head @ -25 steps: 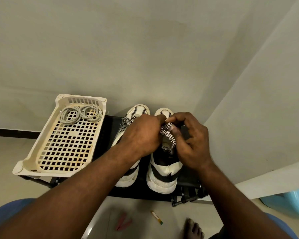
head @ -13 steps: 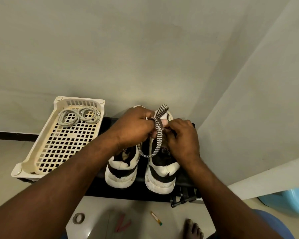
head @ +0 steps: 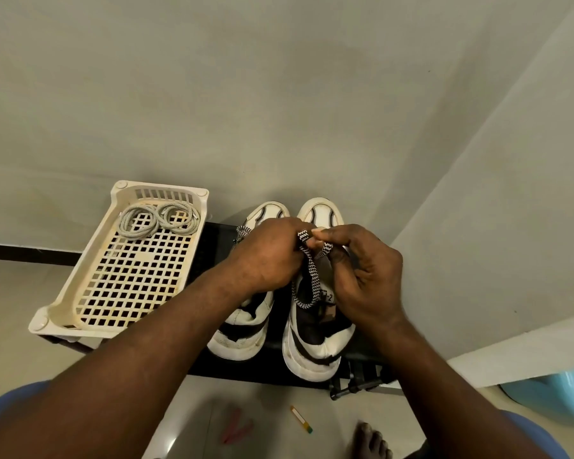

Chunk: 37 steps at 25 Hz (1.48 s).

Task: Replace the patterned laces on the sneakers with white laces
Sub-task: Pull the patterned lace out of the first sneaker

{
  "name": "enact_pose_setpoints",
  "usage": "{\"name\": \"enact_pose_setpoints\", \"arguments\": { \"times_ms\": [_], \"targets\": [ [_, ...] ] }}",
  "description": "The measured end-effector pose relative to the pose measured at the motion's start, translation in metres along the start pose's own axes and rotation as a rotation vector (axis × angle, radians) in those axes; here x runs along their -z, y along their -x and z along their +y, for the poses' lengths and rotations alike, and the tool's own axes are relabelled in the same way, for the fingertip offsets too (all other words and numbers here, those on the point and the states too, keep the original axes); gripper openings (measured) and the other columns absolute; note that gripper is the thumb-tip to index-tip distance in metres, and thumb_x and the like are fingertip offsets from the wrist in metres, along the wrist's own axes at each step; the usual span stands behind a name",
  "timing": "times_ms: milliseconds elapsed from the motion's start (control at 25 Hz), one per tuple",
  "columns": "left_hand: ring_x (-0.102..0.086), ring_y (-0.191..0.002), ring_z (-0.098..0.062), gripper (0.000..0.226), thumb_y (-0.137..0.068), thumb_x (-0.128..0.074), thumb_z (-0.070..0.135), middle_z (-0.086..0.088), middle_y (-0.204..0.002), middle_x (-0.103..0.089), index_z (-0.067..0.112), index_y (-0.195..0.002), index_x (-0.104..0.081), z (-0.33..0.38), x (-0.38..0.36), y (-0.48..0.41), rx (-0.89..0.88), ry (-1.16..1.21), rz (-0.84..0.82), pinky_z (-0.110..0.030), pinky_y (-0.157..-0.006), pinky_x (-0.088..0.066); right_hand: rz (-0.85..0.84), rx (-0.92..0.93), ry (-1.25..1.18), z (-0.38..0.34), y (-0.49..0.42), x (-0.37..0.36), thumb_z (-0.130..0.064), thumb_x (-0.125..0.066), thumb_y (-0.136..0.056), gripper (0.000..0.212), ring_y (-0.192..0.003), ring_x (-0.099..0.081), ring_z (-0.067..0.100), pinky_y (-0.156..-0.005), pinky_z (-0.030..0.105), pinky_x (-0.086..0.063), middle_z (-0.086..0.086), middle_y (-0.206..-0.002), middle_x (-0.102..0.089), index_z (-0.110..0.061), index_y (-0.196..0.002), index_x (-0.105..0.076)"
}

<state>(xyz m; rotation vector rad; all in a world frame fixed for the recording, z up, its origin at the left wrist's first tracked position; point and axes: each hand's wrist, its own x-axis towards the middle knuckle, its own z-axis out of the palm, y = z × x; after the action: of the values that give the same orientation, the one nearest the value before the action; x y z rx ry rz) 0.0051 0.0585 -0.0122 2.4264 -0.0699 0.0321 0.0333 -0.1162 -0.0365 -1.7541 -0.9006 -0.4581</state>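
Note:
Two white-and-black sneakers stand side by side on a black rack, the left sneaker [head: 242, 339] and the right sneaker [head: 315, 346]. A black-and-white patterned lace [head: 312, 276] loops above the right sneaker's tongue. My left hand [head: 265, 256] grips one part of the lace, and my right hand [head: 362, 279] pinches it between thumb and fingers just beside the left. Another bit of patterned lace [head: 243, 230] shows on the left sneaker behind my left hand. Two coiled white laces [head: 158, 220] lie at the far end of a cream basket.
The cream perforated basket [head: 80, 323] sits on the rack's left part. The black rack [head: 272, 369] stands against a grey wall corner. On the floor lie a red clip [head: 236, 425] and a small tube [head: 301, 419]. My bare foot [head: 371, 440] is below; a blue tub [head: 557, 389] at right.
Both hands have lowered and drawn together over the right sneaker. The tall lace loop held up by my left hand has dropped into a shorter loop between both hands.

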Motion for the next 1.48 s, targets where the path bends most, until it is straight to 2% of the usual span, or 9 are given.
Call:
{"name": "enact_pose_setpoints", "arguments": {
  "times_ms": [240,360,440,600,760,880,1000,1240,1480],
  "targets": [
    [-0.069,-0.092,-0.013,0.028,-0.093,-0.062,0.008,0.006,-0.095,-0.077,0.027,-0.103,-0.081,-0.008,-0.017,-0.009,0.17,0.163,0.171,-0.023,-0.079,-0.048,-0.149,-0.452,0.385,0.037,0.014,-0.013,-0.013,-0.072,-0.087,0.037,-0.11,-0.059,0.019,-0.089,0.035,-0.052,-0.005,-0.116,-0.062,-0.022,-0.121,-0.061],
    [-0.066,-0.091,-0.006,0.025,-0.091,-0.068,0.009,0.01,-0.096,-0.076,0.028,-0.098,-0.081,0.003,-0.015,-0.006,-0.035,0.083,0.154,-0.015,-0.079,-0.047,-0.178,-0.451,0.506,0.052,0.017,-0.011,-0.038,-0.069,-0.093,0.022,-0.102,-0.055,0.021,-0.077,0.034,-0.046,-0.002,-0.109,-0.061,-0.025,-0.109,-0.065],
    [-0.066,-0.089,-0.004,0.022,-0.087,-0.07,0.01,0.01,-0.093,-0.076,0.029,-0.093,-0.081,0.011,-0.016,0.0,-0.169,0.074,0.084,-0.01,-0.078,-0.043,-0.171,-0.503,0.509,0.056,0.015,-0.009,-0.065,-0.051,-0.096,0.044,-0.101,-0.055,0.022,-0.075,0.033,-0.043,0.0,-0.108,-0.063,-0.025,-0.108,-0.064],
    [-0.069,-0.077,-0.029,0.016,-0.079,-0.073,0.024,-0.012,-0.078,-0.074,0.008,-0.075,-0.076,0.019,-0.006,0.009,-0.174,0.401,0.043,-0.042,-0.082,-0.058,-0.103,-0.554,0.521,0.058,0.015,-0.011,-0.039,-0.072,-0.095,0.02,-0.104,-0.057,0.021,-0.078,0.035,-0.05,-0.001,-0.11,-0.064,-0.026,-0.11,-0.066],
    [-0.052,-0.052,-0.031,0.024,-0.07,-0.063,0.025,-0.02,-0.061,-0.055,0.003,-0.06,-0.063,0.025,0.011,0.015,-0.174,0.656,0.084,-0.024,-0.052,-0.046,-0.087,-0.585,0.541,0.053,0.012,-0.014,-0.034,-0.069,-0.095,0.016,-0.109,-0.054,0.02,-0.081,0.035,-0.05,-0.002,-0.113,-0.063,-0.027,-0.11,-0.066],
    [-0.062,-0.084,-0.042,0.027,-0.095,-0.054,0.005,-0.032,-0.094,-0.066,-0.016,-0.094,-0.07,0.014,0.008,0.015,0.003,0.557,0.192,-0.011,-0.067,-0.04,-0.054,-0.522,0.456,0.052,0.011,-0.014,-0.026,-0.067,-0.095,0.014,-0.11,-0.056,0.019,-0.09,0.044,-0.053,-0.004,-0.115,-0.067,-0.024,-0.109,-0.07],
    [-0.062,-0.067,-0.019,0.028,-0.098,-0.053,0.001,-0.009,-0.073,-0.069,-0.004,-0.078,-0.072,0.012,0.009,0.014,0.122,0.634,0.192,-0.019,-0.059,-0.046,0.051,-0.487,0.128,0.039,0.002,-0.006,-0.026,-0.069,-0.098,0.011,-0.103,-0.067,0.008,-0.089,0.04,-0.057,-0.016,-0.105,-0.074,-0.025,-0.107,-0.075],
    [-0.064,-0.065,-0.025,0.032,-0.1,-0.046,0.002,-0.017,-0.075,-0.068,0.001,-0.076,-0.067,0.012,0.011,0.003,0.184,0.997,0.234,-0.032,-0.062,-0.047,-0.4,-0.413,-0.115,0.012,-0.009,0.006,-0.051,-0.062,-0.093,0.036,-0.073,-0.062,0.005,-0.067,0.025,-0.047,-0.007,-0.078,-0.069,-0.018,-0.088,-0.076],
    [-0.059,-0.061,-0.024,0.027,-0.1,-0.046,0.013,-0.015,-0.077,-0.067,0.007,-0.083,-0.066,0.012,0.019,0.001,0.285,1.143,0.24,-0.032,-0.059,-0.038,-0.272,-0.555,-0.467,0.002,-0.016,0.008,-0.022,-0.059,-0.102,0.022,-0.07,-0.066,0.014,-0.069,0.025,-0.053,0.005,-0.075,-0.071,-0.008,-0.089,-0.07]
  ]
}}
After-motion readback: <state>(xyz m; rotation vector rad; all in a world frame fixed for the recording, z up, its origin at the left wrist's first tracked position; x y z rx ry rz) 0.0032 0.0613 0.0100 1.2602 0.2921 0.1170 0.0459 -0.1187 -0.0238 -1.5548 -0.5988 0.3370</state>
